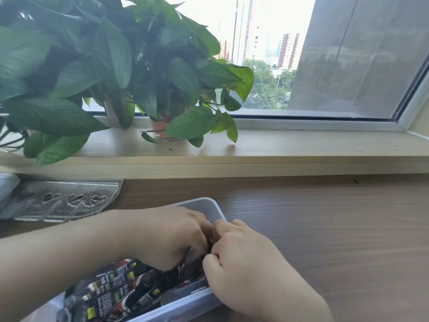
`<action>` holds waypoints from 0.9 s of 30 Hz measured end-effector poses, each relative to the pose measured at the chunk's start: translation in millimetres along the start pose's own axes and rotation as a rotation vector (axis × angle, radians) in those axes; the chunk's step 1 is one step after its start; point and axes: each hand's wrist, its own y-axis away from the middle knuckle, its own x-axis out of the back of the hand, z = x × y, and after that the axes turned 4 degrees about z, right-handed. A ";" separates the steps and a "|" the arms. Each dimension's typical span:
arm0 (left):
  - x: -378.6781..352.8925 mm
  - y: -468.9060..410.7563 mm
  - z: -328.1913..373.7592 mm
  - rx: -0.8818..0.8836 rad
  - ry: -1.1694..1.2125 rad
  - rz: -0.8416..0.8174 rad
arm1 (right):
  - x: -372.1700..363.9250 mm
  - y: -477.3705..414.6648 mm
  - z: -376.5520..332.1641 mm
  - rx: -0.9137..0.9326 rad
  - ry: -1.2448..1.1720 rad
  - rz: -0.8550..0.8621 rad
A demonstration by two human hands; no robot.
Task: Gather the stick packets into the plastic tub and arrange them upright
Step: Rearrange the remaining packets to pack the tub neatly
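Note:
A clear plastic tub (210,206) lies on the wooden table in front of me, running from the middle of the view to the lower left. Several black stick packets (120,289) with red and yellow print lie slanted and piled in its near end. My left hand (169,235) reaches into the middle of the tub with fingers curled down among the packets. My right hand (243,266) is beside it at the tub's right wall, fingers curled onto the same bunch of packets. The packets between the two hands are mostly hidden.
A clear ribbed lid (60,201) with heart-shaped cut-outs lies at the left of the table. Potted plants (111,73) stand on the light wooden windowsill (301,145) behind the table, leaves hanging over its left part. Bare wood table (336,224) stretches to the right.

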 end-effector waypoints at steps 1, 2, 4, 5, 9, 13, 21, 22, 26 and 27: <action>3.3 2.5 -1.0 0.001 0.004 0.013 | -0.1 0.3 0.2 -0.002 -0.007 0.008; 5.9 5.7 -1.8 0.002 0.002 0.025 | -0.4 0.4 0.3 -0.002 -0.012 0.014; 7.5 14.4 -2.2 0.010 0.001 0.051 | -2.1 0.9 1.2 -0.007 -0.021 0.019; 7.5 19.1 -1.2 0.020 0.005 0.058 | -3.5 0.9 2.4 -0.011 -0.027 0.019; 8.0 35.2 4.0 0.053 -0.003 0.063 | -6.8 -0.3 11.1 -0.041 -0.074 -0.001; 4.7 48.1 2.8 0.082 -0.010 0.117 | -0.5 -1.5 18.7 0.021 -0.118 0.025; 5.8 37.6 4.7 0.055 -0.070 0.172 | 9.1 -3.0 27.7 0.133 -0.408 0.413; 7.0 33.4 4.3 0.047 -0.068 0.183 | 8.4 -4.1 29.3 0.139 -0.412 0.446; 10.6 12.9 -1.1 0.036 -0.070 0.135 | 3.3 -7.3 34.4 0.159 -0.410 0.536; 11.5 6.7 -2.9 0.060 -0.100 0.081 | 2.1 -8.0 35.2 0.165 -0.407 0.553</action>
